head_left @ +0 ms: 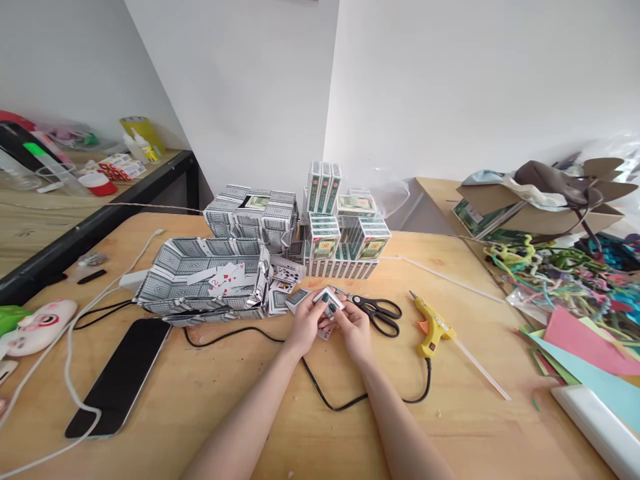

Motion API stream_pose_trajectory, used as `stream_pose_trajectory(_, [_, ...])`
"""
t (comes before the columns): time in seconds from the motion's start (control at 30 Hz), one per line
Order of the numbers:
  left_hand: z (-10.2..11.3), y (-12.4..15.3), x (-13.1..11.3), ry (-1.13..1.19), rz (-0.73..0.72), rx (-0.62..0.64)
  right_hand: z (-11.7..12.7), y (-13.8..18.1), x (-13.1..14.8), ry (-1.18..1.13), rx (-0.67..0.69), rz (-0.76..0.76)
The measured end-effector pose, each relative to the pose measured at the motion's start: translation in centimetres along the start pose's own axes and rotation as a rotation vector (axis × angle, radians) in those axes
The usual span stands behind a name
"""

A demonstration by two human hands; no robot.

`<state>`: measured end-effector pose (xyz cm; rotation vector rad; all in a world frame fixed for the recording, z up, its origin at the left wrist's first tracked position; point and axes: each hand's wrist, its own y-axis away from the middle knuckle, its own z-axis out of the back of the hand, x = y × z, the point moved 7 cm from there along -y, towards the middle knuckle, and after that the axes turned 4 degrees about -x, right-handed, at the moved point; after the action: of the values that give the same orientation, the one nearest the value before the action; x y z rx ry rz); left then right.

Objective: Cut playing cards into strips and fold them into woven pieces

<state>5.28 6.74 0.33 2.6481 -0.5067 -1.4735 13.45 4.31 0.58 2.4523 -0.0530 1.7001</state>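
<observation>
Both of my hands meet at the middle of the table, fingers pinched on playing cards [326, 294] with a patterned grey back. My left hand [306, 324] grips the left side, and my right hand [355, 328] the right. Whether it is one card or a thin stack, I cannot tell. Another card [325, 333] lies face up beneath my hands. Black-handled scissors [383, 313] rest just right of my right hand, blades partly hidden behind it. To the left stands an open box made of folded cards [173, 273], with loose cards [227, 277] inside.
A yellow glue gun [431, 327] lies at right, its black cord looping before my hands. Stacked card packs [340, 267] and a second card-built box [265, 217] stand behind. A phone [120, 377] lies left; coloured paper [590, 347] and pipe cleaners [565, 267] fill the right side.
</observation>
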Motion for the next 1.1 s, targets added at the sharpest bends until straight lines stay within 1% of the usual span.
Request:
stream_pose_trajectory(0.1, [0.5,-0.2,0.4,-0.061,-0.013,-0.034,-0.1,0.0,-0.1,0.011,0.007,-0.006])
stream_pose_trajectory(0.27, [1.2,-0.3,1.0,-0.111,0.022,-0.089,-0.1,-0.1,-0.7,0.035,0.016,-0.02])
stream_pose_trajectory(0.4, [1.1,-0.4,1.0,-0.135,0.012,-0.084,0.0,-0.1,-1.1,0.064,0.014,-0.037])
stream_pose_trajectory(0.6, [1.0,-0.6,0.4,-0.161,-0.031,-0.082,-0.1,-0.3,-1.4,0.124,0.08,-0.04])
stream_pose_trajectory(0.87, [0.9,-0.4,0.0,-0.236,-0.094,-0.109,-0.1,-0.4,-1.2,0.132,0.089,-0.065])
stream_pose_trajectory(1.0, [1.2,-0.5,-0.1,-0.316,-0.121,-0.118,-0.5,-0.2,-0.9,0.126,0.154,-0.058])
stream_pose_trajectory(1.1, [1.4,-0.5,-0.5,-0.418,-0.193,-0.136,-0.9,0.1,-0.9,0.14,0.201,-0.06])
